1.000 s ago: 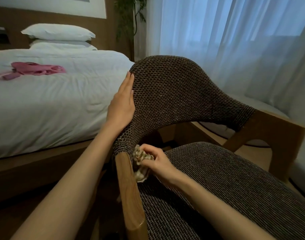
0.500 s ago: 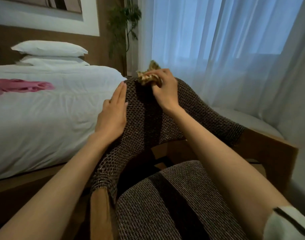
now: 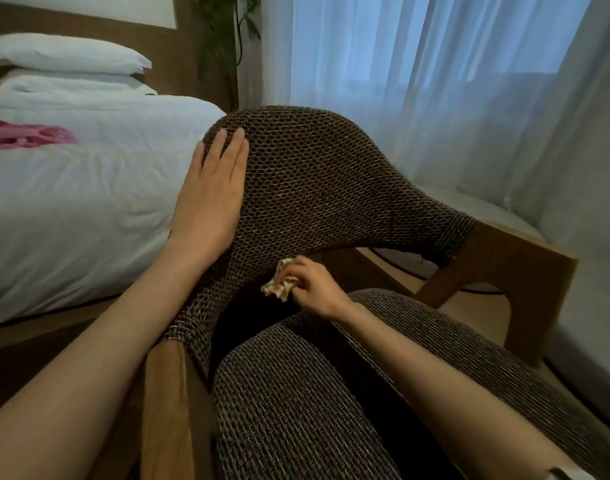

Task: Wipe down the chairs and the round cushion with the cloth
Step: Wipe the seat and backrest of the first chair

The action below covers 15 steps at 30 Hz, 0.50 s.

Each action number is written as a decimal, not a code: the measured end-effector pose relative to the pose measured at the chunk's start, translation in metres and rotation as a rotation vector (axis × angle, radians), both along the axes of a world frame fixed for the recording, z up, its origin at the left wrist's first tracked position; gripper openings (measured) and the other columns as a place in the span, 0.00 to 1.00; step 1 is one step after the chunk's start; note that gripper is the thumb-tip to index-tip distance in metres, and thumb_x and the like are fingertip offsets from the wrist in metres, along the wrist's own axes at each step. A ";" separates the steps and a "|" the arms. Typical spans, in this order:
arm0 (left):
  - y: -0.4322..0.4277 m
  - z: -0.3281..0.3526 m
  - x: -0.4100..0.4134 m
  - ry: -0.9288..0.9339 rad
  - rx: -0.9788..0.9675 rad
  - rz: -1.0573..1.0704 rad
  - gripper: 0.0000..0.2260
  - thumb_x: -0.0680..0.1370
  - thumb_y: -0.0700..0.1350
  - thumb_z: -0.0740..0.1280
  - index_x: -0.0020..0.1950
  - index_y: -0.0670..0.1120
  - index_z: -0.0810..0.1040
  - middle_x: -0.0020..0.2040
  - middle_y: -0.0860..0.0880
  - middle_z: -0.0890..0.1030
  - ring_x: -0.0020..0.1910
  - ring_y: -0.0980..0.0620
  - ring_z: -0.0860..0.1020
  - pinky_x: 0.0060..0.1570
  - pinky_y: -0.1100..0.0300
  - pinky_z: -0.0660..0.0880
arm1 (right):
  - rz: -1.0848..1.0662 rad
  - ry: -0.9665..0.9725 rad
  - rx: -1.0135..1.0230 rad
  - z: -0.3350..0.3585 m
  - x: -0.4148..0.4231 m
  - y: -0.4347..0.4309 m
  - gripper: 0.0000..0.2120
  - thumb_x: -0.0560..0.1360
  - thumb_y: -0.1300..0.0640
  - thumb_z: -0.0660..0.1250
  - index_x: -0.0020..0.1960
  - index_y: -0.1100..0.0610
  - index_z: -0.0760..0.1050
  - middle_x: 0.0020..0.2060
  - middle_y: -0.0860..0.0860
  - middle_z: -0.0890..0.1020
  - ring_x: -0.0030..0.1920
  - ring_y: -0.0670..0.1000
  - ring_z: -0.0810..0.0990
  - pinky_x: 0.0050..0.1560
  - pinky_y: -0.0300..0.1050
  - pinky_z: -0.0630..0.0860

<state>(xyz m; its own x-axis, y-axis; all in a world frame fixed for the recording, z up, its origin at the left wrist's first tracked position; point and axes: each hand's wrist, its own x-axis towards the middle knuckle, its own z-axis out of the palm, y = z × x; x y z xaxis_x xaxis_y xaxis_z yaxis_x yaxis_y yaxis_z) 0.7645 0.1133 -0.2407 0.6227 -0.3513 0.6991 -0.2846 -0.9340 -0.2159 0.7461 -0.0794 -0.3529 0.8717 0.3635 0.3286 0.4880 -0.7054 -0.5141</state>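
Note:
A chair with a dark woven backrest [image 3: 324, 188], a matching seat [image 3: 296, 393] and wooden arms fills the middle of the head view. My left hand [image 3: 211, 192] lies flat with straight fingers on the backrest's left edge. My right hand [image 3: 315, 289] grips a crumpled beige cloth [image 3: 279, 284] at the lower edge of the backrest, just above the seat. A pale round cushion [image 3: 469, 209] shows partly behind the chair's right arm, below the curtain.
A bed with a white duvet [image 3: 89, 202], two pillows and a pink item [image 3: 26, 135] stands on the left. Sheer curtains [image 3: 435, 81] hang behind the chair. A plant [image 3: 227, 36] stands in the corner. The wooden right armrest [image 3: 511, 265] juts out beside the cushion.
My right hand with the cloth has come down from the top of the backrest to its lower edge. My left hand stays on the backrest's left side.

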 end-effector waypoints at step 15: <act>-0.006 -0.005 0.001 -0.008 0.322 0.189 0.29 0.81 0.54 0.51 0.78 0.48 0.44 0.79 0.47 0.44 0.76 0.38 0.40 0.71 0.37 0.39 | -0.362 -0.532 0.336 0.157 0.081 -0.003 0.15 0.75 0.65 0.64 0.61 0.57 0.78 0.57 0.57 0.76 0.58 0.55 0.71 0.59 0.40 0.64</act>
<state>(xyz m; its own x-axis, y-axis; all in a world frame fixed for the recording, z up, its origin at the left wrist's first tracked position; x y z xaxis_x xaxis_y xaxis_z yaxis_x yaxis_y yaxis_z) 0.7655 0.1068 -0.2458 0.6924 -0.4338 0.5765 -0.1109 -0.8535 -0.5091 0.8275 -0.0820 -0.1962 0.6096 -0.1122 0.7847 0.4981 -0.7158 -0.4894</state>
